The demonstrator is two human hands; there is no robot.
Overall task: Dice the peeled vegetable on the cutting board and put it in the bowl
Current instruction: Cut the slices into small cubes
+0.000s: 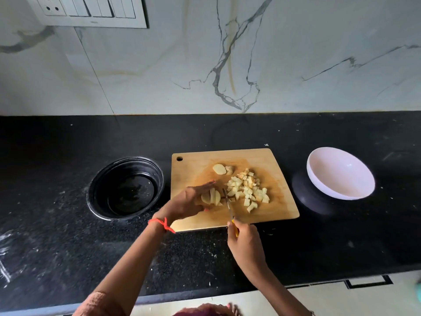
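A wooden cutting board (198,165) lies on the black counter. My left hand (186,202) grips a sliced piece of peeled potato (211,197) on the board. My right hand (246,245) holds a yellow-handled knife (227,202), its blade standing just right of the held piece. A pile of diced potato (248,190) lies to the right of the blade. Two uncut potato pieces (222,169) rest near the board's far side. A white bowl (339,174), with nothing in it, sits tilted to the right of the board.
A black round bowl (126,188) stands left of the board. The marble wall (205,65) rises behind the counter, with a switch panel (91,10) at top left. The counter's front edge (227,290) runs below my arms. A red thread (163,224) circles my left wrist.
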